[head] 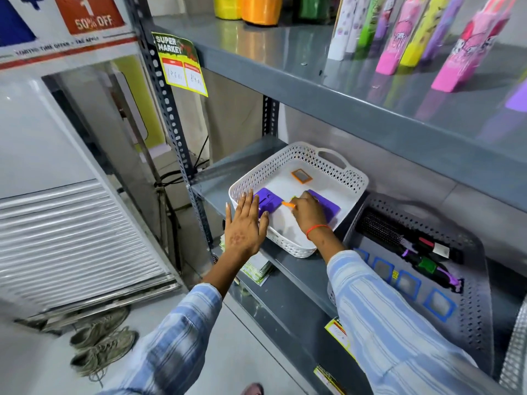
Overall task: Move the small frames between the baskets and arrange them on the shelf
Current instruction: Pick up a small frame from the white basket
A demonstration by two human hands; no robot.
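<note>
Head view: nearest the lens are the two striped sleeves, reaching to the middle shelf (285, 269). Right hand (309, 213) is inside the white basket (296, 163), which sits at the shelf's left end and juts past its front edge. Fingers curl down narrowly, pinching a thin orange frame (288, 205) edge-on, with a sliver of yellow-green above it; whether that is a second frame, cannot tell. Left hand (245, 223) is flat and spread wide, holding nothing, palm over the basket's near left rim, fingertips beside a purple frame (266, 201) lying back-up on the basket floor. A second purple frame (325, 203) lies partly under the right hand; a small orange frame (301, 176) lies face-up toward the basket's far wall. Just right of the white basket is a grey basket (470, 283) with a row of blue frames (407, 283) along its near side and hairbrushes (405, 243) behind. Judgement: step in hand is lifting the pinched frame for transfer. To do it well: press the left palm down on the rim so the overhanging basket does not tip, lift straight up to clear the wall, keep the thin frame from slipping, and set it in line with the blue row.
</note>
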